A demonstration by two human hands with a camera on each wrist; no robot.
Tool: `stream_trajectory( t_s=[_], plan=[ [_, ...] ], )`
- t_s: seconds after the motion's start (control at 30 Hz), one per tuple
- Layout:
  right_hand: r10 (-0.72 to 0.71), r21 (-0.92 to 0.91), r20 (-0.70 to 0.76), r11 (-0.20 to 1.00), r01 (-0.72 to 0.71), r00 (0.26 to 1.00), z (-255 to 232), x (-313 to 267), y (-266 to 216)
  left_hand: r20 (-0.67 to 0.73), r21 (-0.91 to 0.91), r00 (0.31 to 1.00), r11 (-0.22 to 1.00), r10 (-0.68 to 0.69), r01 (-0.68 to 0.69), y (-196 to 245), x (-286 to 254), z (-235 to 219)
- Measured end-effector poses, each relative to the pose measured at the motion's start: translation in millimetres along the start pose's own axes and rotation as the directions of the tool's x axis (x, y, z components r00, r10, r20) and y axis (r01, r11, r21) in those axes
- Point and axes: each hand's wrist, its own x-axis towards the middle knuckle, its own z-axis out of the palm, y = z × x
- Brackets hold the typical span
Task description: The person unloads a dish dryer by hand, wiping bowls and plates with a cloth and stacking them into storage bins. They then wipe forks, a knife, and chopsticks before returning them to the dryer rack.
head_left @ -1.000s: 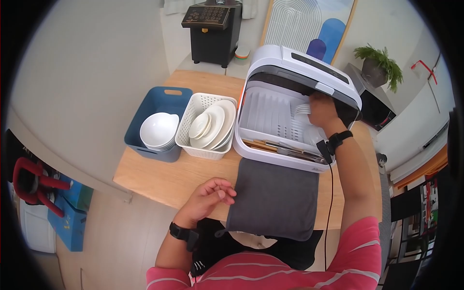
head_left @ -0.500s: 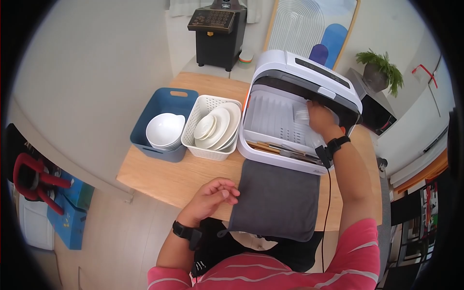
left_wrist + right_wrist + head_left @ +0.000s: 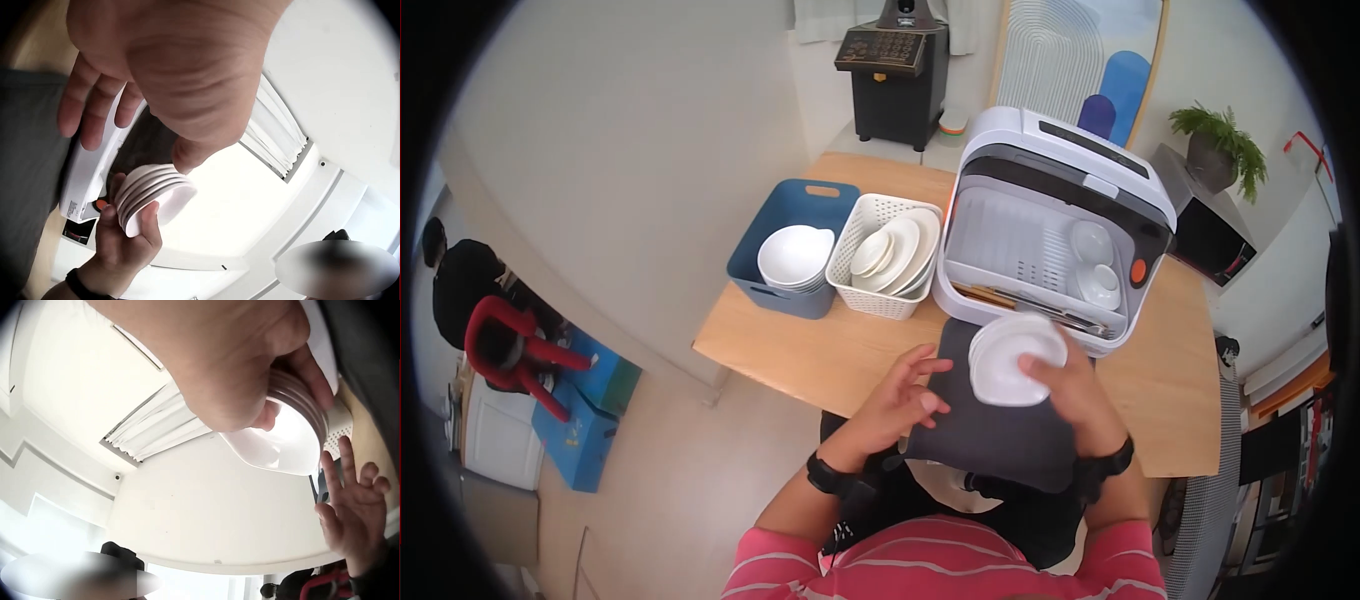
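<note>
My right hand (image 3: 1080, 395) holds a stack of small white bowls (image 3: 1012, 362) above the dark grey cloth (image 3: 1010, 440), thumb inside the top bowl. In the left wrist view, the stacked rims of several bowls (image 3: 153, 190) show between its thumb and fingers. To the left of the stack, my left hand (image 3: 895, 402) has its fingers spread and carries nothing. Behind the hands stands a white dish cabinet (image 3: 1140, 180) with its lid raised. Two clear or white rounded dishes (image 3: 1092, 243) sit in its right part, with chopsticks and cutlery (image 3: 1040, 308) along the front.
Left of the cabinet is a white perforated basket (image 3: 870, 298) of plates, then a blue bin (image 3: 795, 302) with stacked white bowls (image 3: 795, 255). All stand on the wooden table (image 3: 800, 345). A black machine (image 3: 895, 95) stands behind; a potted plant (image 3: 1212, 160) is at the right.
My right hand has come out of the dish cabinet with the stack of bowls, toward my body and over the cloth. The left hand's fingers have spread, and the head view has turned left.
</note>
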Motion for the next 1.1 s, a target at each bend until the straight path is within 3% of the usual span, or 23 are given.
stream_trajectory(
  t_s=[0.07,0.1,0.13,0.2,0.27,0.33,0.4,0.43,0.47,0.5,0.53,0.57,0.6,0.63,0.67,0.73,0.77,0.83,0.87,0.93,1.1],
  plan=[
    [0.041,-0.006,0.033,0.999,-0.041,0.999,26.8,-21.1,24.0,0.034,0.121,0.999,0.992,0.020,-0.024,4.5,-7.2,19.7],
    [0.093,-0.001,0.042,0.996,-0.093,0.995,40.3,-29.0,29.8,0.005,0.260,0.999,0.965,-0.044,0.041,7.4,-8.7,25.4],
    [0.112,-0.038,0.031,0.993,-0.111,0.993,49.4,-33.3,43.2,-0.001,0.274,0.999,0.960,-0.051,0.049,7.7,-10.1,26.4],
    [0.128,-0.003,0.029,0.992,-0.128,0.991,64.2,-40.5,54.0,-0.160,0.628,0.987,0.771,-0.004,0.104,7.4,-11.4,25.9],
    [0.071,-0.015,0.082,0.997,-0.070,0.994,68.8,-44.8,48.8,-0.184,0.611,0.983,0.785,0.014,0.103,11.0,-13.0,21.9],
    [0.020,-0.024,0.136,1.000,-0.017,0.990,68.0,-52.0,39.4,-0.164,0.463,0.984,0.886,0.072,0.013,16.1,-12.2,6.3],
    [-0.037,0.097,0.161,0.995,0.021,0.986,57.4,-60.4,27.2,-0.266,0.425,0.963,0.902,0.048,0.073,48.9,-9.5,-12.3],
    [-0.111,0.015,0.106,0.994,0.110,0.988,47.2,-63.9,21.1,-0.304,0.416,0.951,0.905,0.050,0.085,69.5,-5.4,-24.7],
    [-0.115,0.027,0.099,0.993,0.113,0.988,34.1,-69.0,23.4,-0.384,0.462,0.908,0.886,0.166,0.033,87.9,0.5,-35.5],
    [-0.110,-0.038,0.004,0.993,0.110,0.994,18.0,-74.0,27.9,-0.381,0.603,0.886,0.798,0.264,0.022,103.0,9.8,-64.0],
    [-0.109,-0.105,-0.089,0.989,0.100,0.990,2.2,-77.9,33.6,-0.435,0.611,0.874,0.784,0.219,0.108,129.4,14.9,-75.6],
    [-0.109,-0.095,-0.092,0.990,0.100,0.990,-11.7,-83.0,41.1,-0.489,0.614,0.855,0.765,0.174,0.195,153.1,19.5,-84.9],
    [-0.061,-0.158,-0.219,0.987,0.026,0.974,-25.0,-88.8,49.4,-0.485,0.620,0.857,0.759,0.173,0.198,168.7,26.6,-98.6],
    [-0.020,-0.211,-0.346,0.976,-0.057,0.938,-37.2,-93.5,57.0,-0.537,0.664,0.822,0.697,0.191,0.272,178.4,35.9,-115.1],
    [-0.016,-0.202,-0.354,0.978,-0.059,0.935,-47.4,-97.7,64.1,-0.582,0.697,0.784,0.628,0.213,0.346,184.5,44.2,-128.9],
    [-0.138,-0.433,-0.526,0.893,-0.124,0.839,-64.3,-104.9,77.7,-0.588,0.688,0.794,0.614,0.157,0.388,190.4,56.7,-149.1],
    [-0.136,-0.429,-0.532,0.895,-0.127,0.836,-71.7,-107.7,83.4,-0.601,0.671,0.793,0.605,0.103,0.429,191.4,62.2,-153.8],
    [-0.378,-0.665,-0.552,0.737,-0.120,0.743,-84.8,-113.9,94.2,-0.614,0.681,0.786,0.551,0.071,0.482,189.5,73.8,-162.7],
    [-0.374,-0.662,-0.557,0.739,-0.125,0.741,-91.9,-115.8,100.3,-0.631,0.686,0.774,0.498,0.045,0.531,188.1,78.2,-162.9],
    [-0.513,-0.785,-0.521,0.601,-0.148,0.682,-103.6,-118.8,110.7,-0.637,0.689,0.770,0.471,0.034,0.550,184.2,84.4,-163.3],
    [-0.524,-0.807,-0.513,0.563,-0.176,0.679,-109.9,-122.5,117.3,-0.708,0.655,0.706,0.354,-0.020,0.667,185.8,89.6,-158.1]
  ],
)
